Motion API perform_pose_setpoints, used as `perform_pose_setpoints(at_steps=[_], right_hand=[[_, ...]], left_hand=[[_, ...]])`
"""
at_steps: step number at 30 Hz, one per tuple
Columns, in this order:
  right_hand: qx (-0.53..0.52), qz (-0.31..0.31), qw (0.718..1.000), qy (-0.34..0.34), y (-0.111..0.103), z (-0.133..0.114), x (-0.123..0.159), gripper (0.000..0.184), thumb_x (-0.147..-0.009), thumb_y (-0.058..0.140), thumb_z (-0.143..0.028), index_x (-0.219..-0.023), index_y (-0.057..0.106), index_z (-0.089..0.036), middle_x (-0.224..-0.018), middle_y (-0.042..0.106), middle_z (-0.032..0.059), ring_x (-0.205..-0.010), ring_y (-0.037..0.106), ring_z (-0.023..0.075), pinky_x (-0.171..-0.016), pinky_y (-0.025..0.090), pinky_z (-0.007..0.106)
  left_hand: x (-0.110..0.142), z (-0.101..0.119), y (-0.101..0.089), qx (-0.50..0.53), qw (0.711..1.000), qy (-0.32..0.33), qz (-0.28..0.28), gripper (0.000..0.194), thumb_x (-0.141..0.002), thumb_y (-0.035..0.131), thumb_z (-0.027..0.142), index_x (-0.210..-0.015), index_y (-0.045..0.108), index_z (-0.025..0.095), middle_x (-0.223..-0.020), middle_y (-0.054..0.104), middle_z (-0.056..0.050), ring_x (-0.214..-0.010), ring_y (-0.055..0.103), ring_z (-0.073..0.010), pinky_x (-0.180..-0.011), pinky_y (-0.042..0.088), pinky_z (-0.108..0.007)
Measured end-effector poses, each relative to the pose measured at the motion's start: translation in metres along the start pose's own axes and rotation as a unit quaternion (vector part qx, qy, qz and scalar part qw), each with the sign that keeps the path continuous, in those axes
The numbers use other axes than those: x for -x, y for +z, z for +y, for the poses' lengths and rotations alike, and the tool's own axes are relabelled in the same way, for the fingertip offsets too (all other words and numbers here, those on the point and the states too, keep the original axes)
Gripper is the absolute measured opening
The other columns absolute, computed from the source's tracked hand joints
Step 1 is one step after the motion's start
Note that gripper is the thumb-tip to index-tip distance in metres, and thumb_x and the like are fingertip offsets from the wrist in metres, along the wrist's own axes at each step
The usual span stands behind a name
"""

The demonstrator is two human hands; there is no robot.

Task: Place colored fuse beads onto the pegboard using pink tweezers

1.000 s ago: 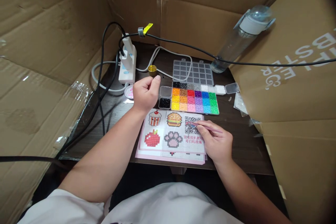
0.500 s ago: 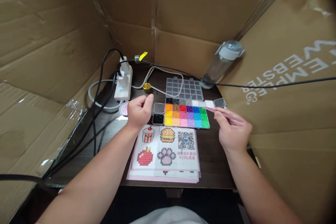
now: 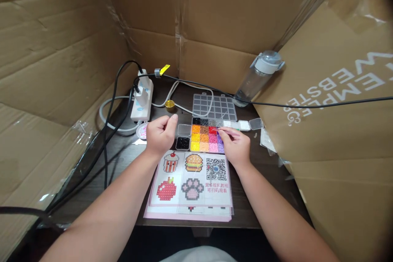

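My right hand (image 3: 237, 145) pinches a pair of pink tweezers (image 3: 232, 132), whose tips reach over the red compartment of the bead box (image 3: 204, 136). This box holds small beads sorted by colour, and my hand hides its blue and green side. Closed in a fist, thumb up, my left hand (image 3: 161, 134) hovers left of the box; whether anything is inside it is hidden. Below the box lies a pattern sheet (image 3: 201, 168) with pixel pictures of a cupcake, a burger, a red fruit and a paw, under a clear pegboard.
A small box of black beads (image 3: 183, 143) stands left of the bead box. Behind are a clear divided lid (image 3: 214, 106), a gold cup (image 3: 169, 105) and a leaning water bottle (image 3: 259, 75). A power strip (image 3: 143, 100) with cables sits left. Cardboard walls (image 3: 215, 57) enclose the table.
My right hand has moved left with the tweezers, from the green compartments to the red one. My left hand stays closed in nearly the same place. The view has shifted slightly.
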State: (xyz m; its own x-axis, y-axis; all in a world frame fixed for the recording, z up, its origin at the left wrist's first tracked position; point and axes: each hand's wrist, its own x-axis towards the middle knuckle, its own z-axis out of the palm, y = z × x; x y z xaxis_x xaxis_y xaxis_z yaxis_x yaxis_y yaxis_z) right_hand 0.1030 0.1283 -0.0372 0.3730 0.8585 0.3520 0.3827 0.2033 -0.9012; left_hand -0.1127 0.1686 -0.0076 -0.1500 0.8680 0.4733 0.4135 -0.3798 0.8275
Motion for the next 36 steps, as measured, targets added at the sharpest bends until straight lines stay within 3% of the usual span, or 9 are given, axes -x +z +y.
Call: perform_pose_setpoints(at_steps=[11, 36], right_hand=[[0.026, -0.006, 0.999, -0.018, -0.001, 0.0036, 0.0035, 0.014, -0.079, 0.067, -0.029, -0.079, 0.076, -0.018, -0.084, 0.077, 0.008, -0.079, 0.072, 0.0195, -0.078, 0.059, 0.035], [0.015, 0.009, 0.999, 0.027, 0.0033, -0.0015, 0.0024, 0.013, -0.074, 0.07, -0.028, -0.074, 0.076, -0.017, -0.079, 0.077, 0.0081, -0.075, 0.073, 0.0209, -0.076, 0.06, 0.035]], left_hand=[[-0.0007, 0.0014, -0.0009, -0.002, 1.0, -0.003, 0.011, 0.05, -0.083, 0.058, 0.033, -0.048, 0.027, 0.018, -0.046, 0.024, 0.005, -0.046, 0.025, -0.007, -0.044, 0.021, -0.026], [0.0, 0.0007, -0.0003, 0.004, 1.0, 0.0, 0.008, 0.05, -0.084, 0.058, 0.033, -0.048, 0.026, 0.018, -0.047, 0.024, 0.005, -0.046, 0.024, -0.007, -0.045, 0.021, -0.026]])
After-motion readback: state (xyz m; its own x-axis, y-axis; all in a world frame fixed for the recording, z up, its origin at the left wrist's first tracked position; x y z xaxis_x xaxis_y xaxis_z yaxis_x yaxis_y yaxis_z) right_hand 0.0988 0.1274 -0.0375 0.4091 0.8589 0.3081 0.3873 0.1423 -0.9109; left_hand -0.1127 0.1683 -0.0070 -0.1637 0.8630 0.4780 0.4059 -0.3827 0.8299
